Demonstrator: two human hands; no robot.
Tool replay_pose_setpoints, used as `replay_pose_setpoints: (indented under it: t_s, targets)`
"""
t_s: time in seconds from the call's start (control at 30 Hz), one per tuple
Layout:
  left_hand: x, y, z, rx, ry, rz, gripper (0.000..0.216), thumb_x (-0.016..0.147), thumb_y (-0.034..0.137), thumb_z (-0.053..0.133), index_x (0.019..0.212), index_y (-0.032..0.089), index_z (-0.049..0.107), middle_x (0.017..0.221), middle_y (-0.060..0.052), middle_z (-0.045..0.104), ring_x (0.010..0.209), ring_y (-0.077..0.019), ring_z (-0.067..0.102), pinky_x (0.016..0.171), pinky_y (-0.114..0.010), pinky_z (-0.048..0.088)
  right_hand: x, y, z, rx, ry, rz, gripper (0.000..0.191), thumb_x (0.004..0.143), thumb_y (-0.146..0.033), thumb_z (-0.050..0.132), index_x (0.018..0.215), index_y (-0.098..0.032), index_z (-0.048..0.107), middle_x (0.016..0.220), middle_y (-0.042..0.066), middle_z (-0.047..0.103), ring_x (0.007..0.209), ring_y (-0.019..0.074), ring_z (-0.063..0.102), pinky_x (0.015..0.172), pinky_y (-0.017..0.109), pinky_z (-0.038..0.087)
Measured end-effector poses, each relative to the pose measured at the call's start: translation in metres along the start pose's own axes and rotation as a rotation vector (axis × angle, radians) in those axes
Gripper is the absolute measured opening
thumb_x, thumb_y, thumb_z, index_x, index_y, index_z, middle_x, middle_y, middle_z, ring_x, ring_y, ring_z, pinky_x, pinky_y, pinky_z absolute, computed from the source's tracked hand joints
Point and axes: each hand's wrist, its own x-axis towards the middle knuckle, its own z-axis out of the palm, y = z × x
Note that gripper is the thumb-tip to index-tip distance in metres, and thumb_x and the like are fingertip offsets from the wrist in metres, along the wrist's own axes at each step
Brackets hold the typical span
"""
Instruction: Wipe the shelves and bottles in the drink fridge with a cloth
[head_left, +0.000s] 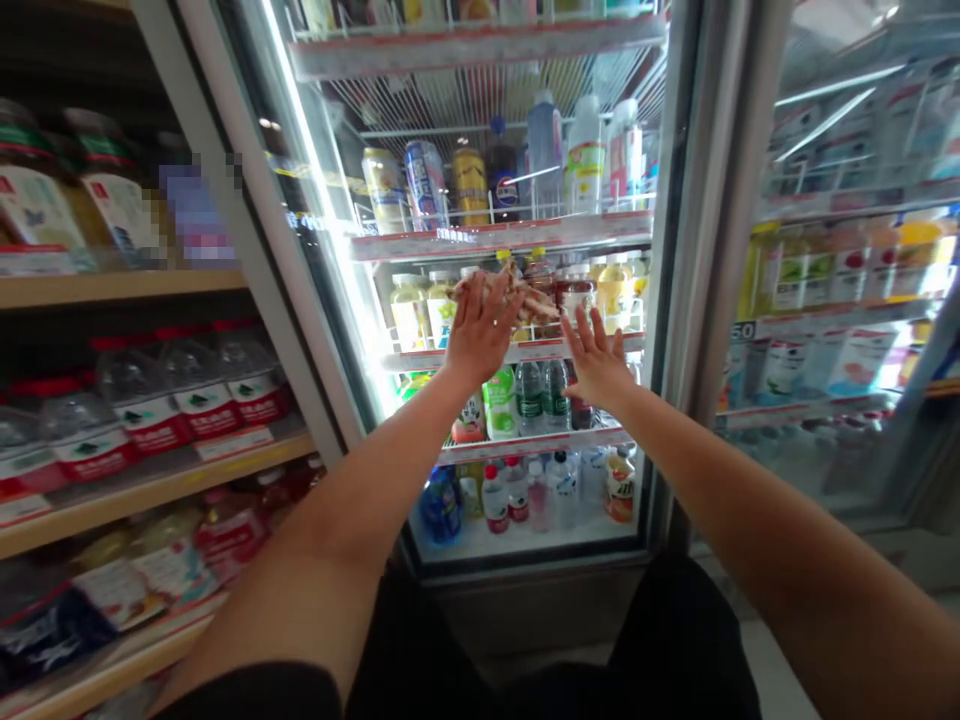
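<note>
Both my arms reach into an open drinks fridge [679, 300]. My left hand [480, 335] is raised at the third shelf [525, 352], fingers stretched upward and apart. Its fingertips touch a pale, reddish packet [529, 295] that I cannot make out, in front of yellow bottles [409, 310]. My right hand [596, 362] is a little lower and to the right, fingers spread, holding nothing, just above green-labelled water bottles [529, 395].
The fridge's glass door [300, 230] stands open on the left. Cans [424, 180] and bottles fill the upper shelf. Wooden shelves [150, 490] with red-labelled water bottles [142, 410] are at the left. A second, closed fridge [847, 290] stands at the right.
</note>
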Motion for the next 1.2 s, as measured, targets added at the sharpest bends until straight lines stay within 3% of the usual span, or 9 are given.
replay_pose_setpoints:
  t_s: [0.13, 0.33, 0.4, 0.47, 0.6, 0.8, 1.03, 1.2]
  targets:
    - [0.0, -0.014, -0.003, -0.032, -0.041, 0.04, 0.058, 0.097, 0.032, 0.054, 0.153, 0.026, 0.041, 0.166, -0.003, 0.032, 0.158, -0.033, 0.004, 0.128, -0.061, 0.011, -0.001, 0.0, 0.001, -0.002, 0.022, -0.012, 0.145, 0.071, -0.035, 0.088, 0.155, -0.029, -0.03, 0.166, 0.008, -0.027, 0.153, 0.0395, -0.019, 0.12, 0.074, 0.008]
    - [-0.001, -0.03, -0.005, 0.002, 0.091, -0.13, 0.065, 0.098, 0.032, 0.051, 0.158, 0.02, 0.03, 0.169, -0.012, 0.02, 0.158, -0.0334, -0.001, 0.128, -0.061, 0.008, -0.002, 0.0, -0.004, -0.022, -0.026, 0.003, 0.145, 0.075, -0.038, 0.085, 0.148, -0.03, -0.04, 0.164, 0.006, -0.031, 0.152, 0.0396, -0.021, 0.12, 0.072, 0.008]
    - [-0.015, -0.028, 0.0, 0.004, 0.06, -0.071, 0.065, 0.099, 0.035, 0.051, 0.159, 0.021, 0.03, 0.171, -0.011, 0.015, 0.158, -0.033, -0.005, 0.127, -0.061, 0.01, -0.003, -0.003, -0.007, -0.029, -0.039, 0.012, 0.145, 0.075, -0.038, 0.085, 0.147, -0.03, -0.041, 0.164, 0.006, -0.031, 0.152, 0.0389, -0.021, 0.121, 0.071, 0.008]
    - [-0.028, -0.028, 0.003, 0.022, 0.011, 0.031, 0.059, 0.098, 0.04, 0.055, 0.155, 0.029, 0.038, 0.172, -0.006, 0.01, 0.157, -0.0333, -0.011, 0.127, -0.063, 0.009, -0.004, -0.005, -0.01, -0.036, -0.048, 0.022, 0.146, 0.075, -0.038, 0.085, 0.147, -0.03, -0.041, 0.165, 0.007, -0.029, 0.153, 0.0374, -0.021, 0.122, 0.07, 0.007]
    - [-0.033, -0.039, -0.002, 0.024, -0.034, 0.098, 0.053, 0.098, 0.045, 0.056, 0.149, 0.036, 0.045, 0.171, 0.0, 0.014, 0.156, -0.0332, -0.014, 0.126, -0.064, 0.01, -0.005, -0.008, -0.012, -0.042, -0.052, 0.036, 0.147, 0.074, -0.037, 0.086, 0.148, -0.03, -0.04, 0.166, 0.007, -0.026, 0.154, 0.0361, -0.019, 0.122, 0.069, 0.007]
    - [-0.031, -0.049, -0.011, 0.051, 0.068, -0.096, 0.057, 0.101, 0.044, 0.048, 0.155, 0.026, 0.039, 0.171, -0.007, 0.013, 0.157, -0.0351, -0.011, 0.126, -0.065, 0.009, -0.006, -0.006, -0.009, -0.03, -0.033, 0.033, 0.144, 0.075, -0.036, 0.085, 0.149, -0.031, -0.039, 0.166, 0.006, -0.026, 0.153, 0.0363, -0.018, 0.122, 0.069, 0.008]
    - [-0.044, -0.058, -0.013, 0.048, 0.022, -0.059, 0.057, 0.101, 0.047, 0.048, 0.154, 0.03, 0.04, 0.17, -0.007, 0.019, 0.158, -0.034, -0.001, 0.127, -0.063, 0.012, -0.007, -0.007, -0.01, -0.027, -0.049, 0.049, 0.142, 0.075, -0.034, 0.085, 0.15, -0.032, -0.036, 0.167, 0.006, -0.023, 0.154, 0.0337, -0.019, 0.123, 0.068, 0.007]
    - [-0.043, -0.07, -0.021, 0.067, 0.102, -0.209, 0.062, 0.101, 0.042, 0.047, 0.157, 0.02, 0.034, 0.171, -0.013, 0.011, 0.157, -0.036, -0.006, 0.126, -0.065, 0.005, -0.007, -0.007, -0.009, -0.024, -0.051, 0.049, 0.142, 0.076, -0.035, 0.084, 0.149, -0.032, -0.038, 0.166, 0.005, -0.025, 0.154, 0.0335, -0.019, 0.123, 0.068, 0.007]
